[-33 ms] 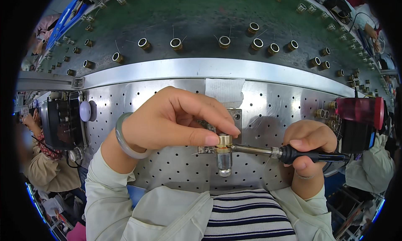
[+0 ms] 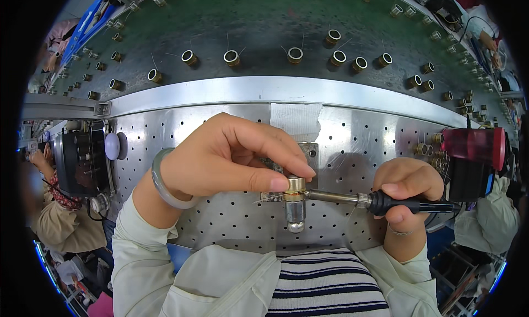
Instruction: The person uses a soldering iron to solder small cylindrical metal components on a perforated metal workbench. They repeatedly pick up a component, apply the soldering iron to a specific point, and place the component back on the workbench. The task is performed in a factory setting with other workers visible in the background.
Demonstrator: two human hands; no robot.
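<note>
Between the thumb and forefinger of my left hand (image 2: 226, 165) is a small metal coil (image 2: 296, 185), shiny on top and copper-coloured lower down. It sits on the end of a round-tipped metal post (image 2: 296, 212). A fine wire sticks out from the coil's left side. My right hand (image 2: 412, 187) is closed around the dark handle of a soldering iron (image 2: 337, 198), which lies nearly level. The iron's tip meets the coil's right side at the copper-coloured part; exact contact is too small to tell. Behind the coil, a metal block (image 2: 312, 153) is partly covered by my left fingers.
A perforated metal worktop (image 2: 352, 229) lies beneath my hands. Beyond its metal rail (image 2: 264, 88), several coils with thin wires stand on a green belt (image 2: 259, 25). A purple knob (image 2: 112, 146) is at left; a red box (image 2: 476, 146) and more coils are at right. Other people sit at both sides.
</note>
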